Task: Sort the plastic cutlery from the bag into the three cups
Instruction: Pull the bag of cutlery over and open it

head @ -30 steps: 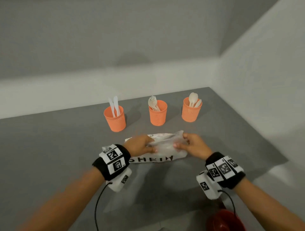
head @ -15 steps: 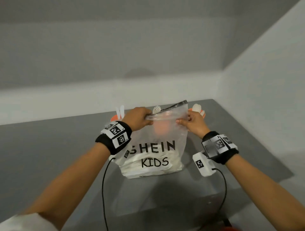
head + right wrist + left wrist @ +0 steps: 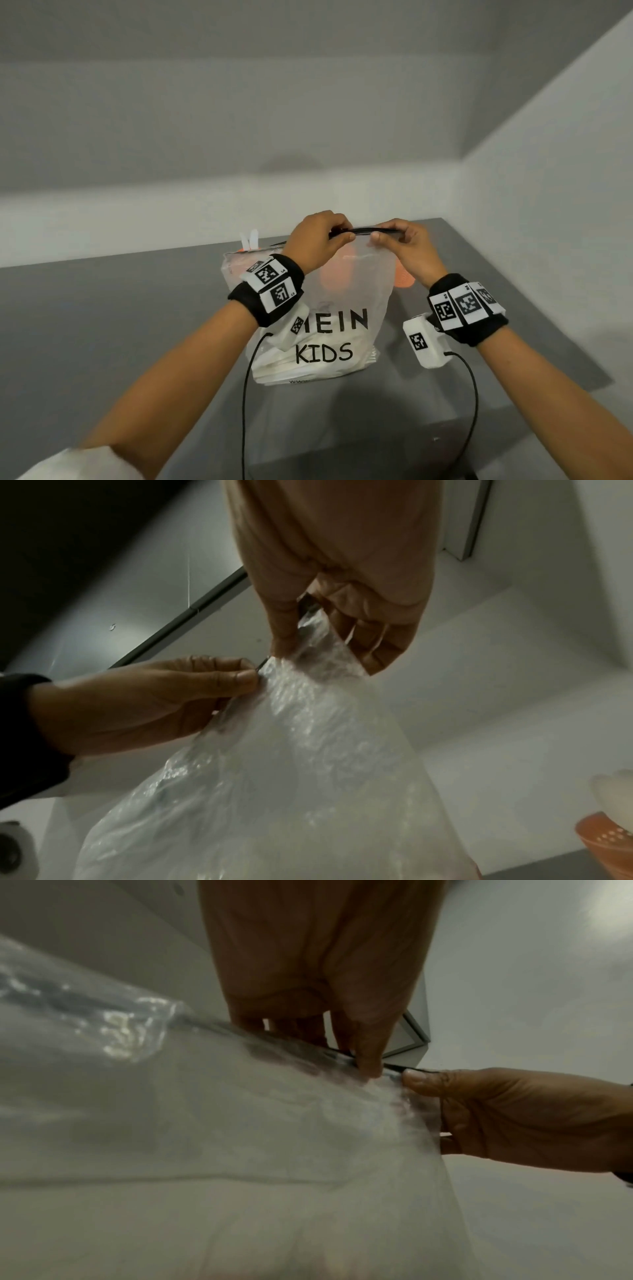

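A translucent white bag (image 3: 342,298) printed "SHEIN KIDS" stands upright on the grey table (image 3: 120,325). White plastic cutlery (image 3: 308,368) lies heaped in its bottom. My left hand (image 3: 339,233) and right hand (image 3: 383,234) pinch the black strip along the bag's top, thumbs almost touching. The left wrist view shows my left hand (image 3: 342,1053) pinching the strip beside the right thumb. In the right wrist view my right hand (image 3: 318,639) bunches the film. The middle orange cup (image 3: 337,274) shows blurred through the bag.
White knives (image 3: 249,240) stick up behind the bag's left corner; the cup that holds them is hidden by the bag. An orange cup (image 3: 606,842) with white spoons (image 3: 613,791) stands right of the bag. Wrist cables hang toward the table's near edge. A white wall runs along the right.
The bag went from lying flat to standing upright, held by its top. Both hands rose with it and have drawn closer together along the strip.
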{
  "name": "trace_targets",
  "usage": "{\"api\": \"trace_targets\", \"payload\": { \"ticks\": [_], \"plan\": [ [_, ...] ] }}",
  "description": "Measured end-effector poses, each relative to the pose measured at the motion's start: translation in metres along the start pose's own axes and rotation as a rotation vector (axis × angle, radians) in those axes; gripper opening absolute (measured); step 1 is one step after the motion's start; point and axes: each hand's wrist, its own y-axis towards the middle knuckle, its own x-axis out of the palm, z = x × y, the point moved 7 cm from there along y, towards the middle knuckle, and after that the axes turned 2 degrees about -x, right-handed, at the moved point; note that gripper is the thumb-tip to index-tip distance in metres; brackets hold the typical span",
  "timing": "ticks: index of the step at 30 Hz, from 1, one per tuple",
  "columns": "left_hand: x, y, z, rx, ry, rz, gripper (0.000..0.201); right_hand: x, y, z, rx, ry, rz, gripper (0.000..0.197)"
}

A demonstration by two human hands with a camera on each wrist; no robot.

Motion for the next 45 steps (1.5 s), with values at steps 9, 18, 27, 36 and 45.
{"api": "trace_targets", "payload": {
  "ticks": [9,18,27,36,45],
  "plan": [
    [-0.058,-0.025,-0.064,-0.217,0.253,0.011,0.018,-0.019,0.01,0.009,-0.055,-0.228,0.086,0.015],
    [-0.091,-0.052,-0.095,-0.34,0.128,-0.193,0.028,-0.009,0.013,0.003,-0.069,-0.185,0.089,0.009],
    [-0.029,-0.001,-0.036,-0.132,0.12,-0.282,0.022,-0.009,0.005,0.008,-0.031,-0.005,0.065,0.013],
    [0.021,0.021,0.012,0.022,0.207,-0.324,0.017,0.008,0.005,-0.001,-0.075,0.019,0.051,0.04],
    [0.028,0.036,0.009,-0.204,0.019,-0.283,0.02,0.015,-0.035,0.015,0.181,-0.072,0.135,0.036]
  ]
}}
